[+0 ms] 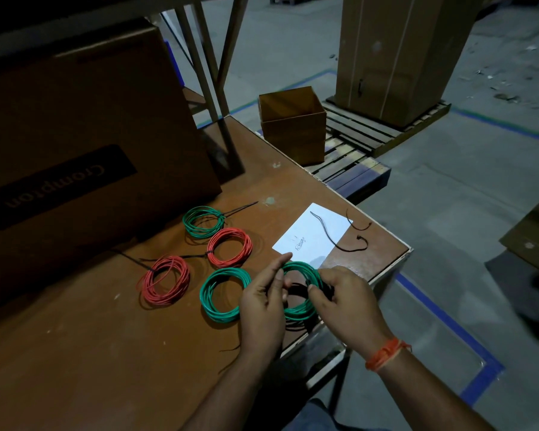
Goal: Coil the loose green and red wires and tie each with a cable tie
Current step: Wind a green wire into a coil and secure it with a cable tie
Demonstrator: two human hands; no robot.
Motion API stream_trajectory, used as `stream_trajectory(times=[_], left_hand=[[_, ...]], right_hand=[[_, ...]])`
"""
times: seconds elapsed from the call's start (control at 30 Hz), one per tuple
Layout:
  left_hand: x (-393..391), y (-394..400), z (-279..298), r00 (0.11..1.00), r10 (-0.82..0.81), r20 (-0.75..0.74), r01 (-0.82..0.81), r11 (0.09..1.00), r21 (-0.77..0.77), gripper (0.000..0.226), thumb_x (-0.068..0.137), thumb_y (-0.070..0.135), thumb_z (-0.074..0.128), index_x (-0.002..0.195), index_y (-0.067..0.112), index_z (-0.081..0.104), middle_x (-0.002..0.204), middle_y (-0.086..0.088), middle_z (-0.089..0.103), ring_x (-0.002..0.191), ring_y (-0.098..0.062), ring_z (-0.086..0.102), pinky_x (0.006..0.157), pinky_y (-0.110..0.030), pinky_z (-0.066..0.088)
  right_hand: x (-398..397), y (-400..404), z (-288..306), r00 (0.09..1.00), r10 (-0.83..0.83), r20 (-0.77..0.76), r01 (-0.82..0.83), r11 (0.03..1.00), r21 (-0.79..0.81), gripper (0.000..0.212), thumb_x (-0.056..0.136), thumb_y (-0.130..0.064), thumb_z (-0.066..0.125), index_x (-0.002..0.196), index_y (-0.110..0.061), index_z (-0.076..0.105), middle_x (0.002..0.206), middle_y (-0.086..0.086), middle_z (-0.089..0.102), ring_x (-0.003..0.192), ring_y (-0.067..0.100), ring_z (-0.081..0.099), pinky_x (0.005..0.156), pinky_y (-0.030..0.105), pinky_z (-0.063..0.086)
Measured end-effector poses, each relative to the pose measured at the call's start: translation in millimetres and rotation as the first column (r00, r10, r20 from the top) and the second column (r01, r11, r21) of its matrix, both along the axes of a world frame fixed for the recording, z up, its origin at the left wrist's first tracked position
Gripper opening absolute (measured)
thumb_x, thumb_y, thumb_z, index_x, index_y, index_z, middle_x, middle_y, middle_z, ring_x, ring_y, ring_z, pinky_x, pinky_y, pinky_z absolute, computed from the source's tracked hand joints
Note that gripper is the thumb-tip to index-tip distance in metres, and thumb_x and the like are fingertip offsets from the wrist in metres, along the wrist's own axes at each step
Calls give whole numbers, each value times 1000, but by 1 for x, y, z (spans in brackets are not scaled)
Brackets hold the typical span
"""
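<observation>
Hands meet over the right edge of the tabletop (106, 353) in the head view, the only one given. The left hand (263, 309) and the right hand (346, 303) hold a green coil (302, 309) between them, raised just above the board near its front right corner. The right hand's fingers are curled and pinch the coil's right side, where a black cable tie (296, 289) crosses the bundle; judging by this, the tie is being threaded or drawn tight so the loops cannot spring apart. The left hand's fingers are bent at the coil's left side, thumb and forefinger together as if gripping the tie's tail, though the dim light hides the exact contact. The coil is a neat ring of many thin turns, slightly flattened by the grip.

Just left of the hands lies a second green coil (223, 295), with no tie that I can make out. Further left sit two red coils (165, 279) (230, 247) and, nearest the cardboard box (84, 126) at the back, a third green coil (203, 221); each shows a black tie with its tail sticking out, so they look finished. Spare ties (353, 244) rest on and beside a white paper (311, 234) near the far right corner, within easy reach.
</observation>
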State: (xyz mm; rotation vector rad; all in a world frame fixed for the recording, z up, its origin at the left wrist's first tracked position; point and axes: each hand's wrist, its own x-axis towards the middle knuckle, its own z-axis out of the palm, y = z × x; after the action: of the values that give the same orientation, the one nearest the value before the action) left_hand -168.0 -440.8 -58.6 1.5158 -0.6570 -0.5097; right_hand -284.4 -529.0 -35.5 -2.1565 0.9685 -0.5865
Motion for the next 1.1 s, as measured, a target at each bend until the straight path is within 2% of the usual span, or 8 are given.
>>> stream_trajectory(times=[0.07, 0.17, 0.27, 0.47, 0.67, 0.77, 0.9, 1.1], left_hand=[[0, -1, 0, 1000, 5, -21, -5, 1000, 9, 34, 105, 11, 53, 119, 33, 75, 88, 8, 69, 79, -9, 59, 69, -28, 45], [-1, 0, 1, 999, 10, -53, -11, 1000, -6, 32, 105, 11, 53, 116, 31, 76, 84, 4, 70, 76, -10, 58, 66, -26, 46], [-2, 1, 4, 998, 9, -67, -11, 1000, -23, 29, 105, 10, 53, 118, 25, 75, 80, -5, 69, 73, -9, 57, 64, -23, 46], [-2, -1, 3, 995, -5, -100, 3, 1000, -17, 29, 104, 18, 55, 130, 18, 69, 74, 11, 63, 68, -5, 50, 62, -22, 43], [0, -2, 1, 994, 7, -110, -12, 999, -42, 23, 105, 16, 55, 111, 16, 77, 70, 2, 58, 63, -12, 46, 57, -29, 40], [0, -4, -2, 990, 32, -140, -40, 998, -48, 22, 104, 14, 56, 108, 14, 77, 70, 3, 58, 62, -13, 45, 57, -28, 37], [-3, -6, -2, 990, 47, -132, -55, 997, -61, 22, 103, 12, 56, 106, 17, 78, 69, 3, 60, 61, -12, 45, 56, -27, 39], [-3, -4, -3, 995, 45, -87, -50, 997, -58, 23, 104, 12, 56, 108, 19, 77, 71, 3, 61, 61, -9, 49, 57, -27, 41]], right_hand=[[1, 1, -2, 999, 41, 10, -41, 999, -14, 56, 93, -20, 60, 147, -24, 47, 115, 1, 67, 103, 18, 62, 86, 32, 51], [4, 3, -7, 991, 135, 3, -134, 986, -99, 71, 100, -26, 51, 159, -30, 14, 108, 0, 61, 96, 18, 60, 81, 35, 52], [6, 4, -17, 989, 126, 72, -115, 982, -149, 56, 103, -37, 38, 156, -24, 29, 100, -5, 52, 91, 14, 55, 76, 29, 47], [11, 6, -23, 985, 34, 168, -6, 986, -166, 39, 103, -32, 41, 136, -19, 57, 96, 0, 60, 88, 15, 58, 72, 33, 50], [4, -6, -10, 967, 149, 205, -134, 987, -86, 27, 105, -32, 46, 112, -26, 71, 84, -7, 61, 81, 7, 59, 67, 27, 47], [5, -34, -8, 982, -29, 189, 61, 984, -168, 23, 101, -29, 56, 92, -19, 75, 78, -2, 63, 78, 15, 57, 67, 29, 43], [22, -71, -11, 948, -287, -140, 220, 904, -365, 20, 85, -21, 73, 101, -8, 74, 103, 16, 65, 104, 36, 56, 92, 39, 46], [36, -73, -13, 885, -265, -382, 119, 924, -365, 10, 85, -5, 59, 91, -11, 66, 98, 15, 63, 99, 34, 58, 83, 34, 44]])
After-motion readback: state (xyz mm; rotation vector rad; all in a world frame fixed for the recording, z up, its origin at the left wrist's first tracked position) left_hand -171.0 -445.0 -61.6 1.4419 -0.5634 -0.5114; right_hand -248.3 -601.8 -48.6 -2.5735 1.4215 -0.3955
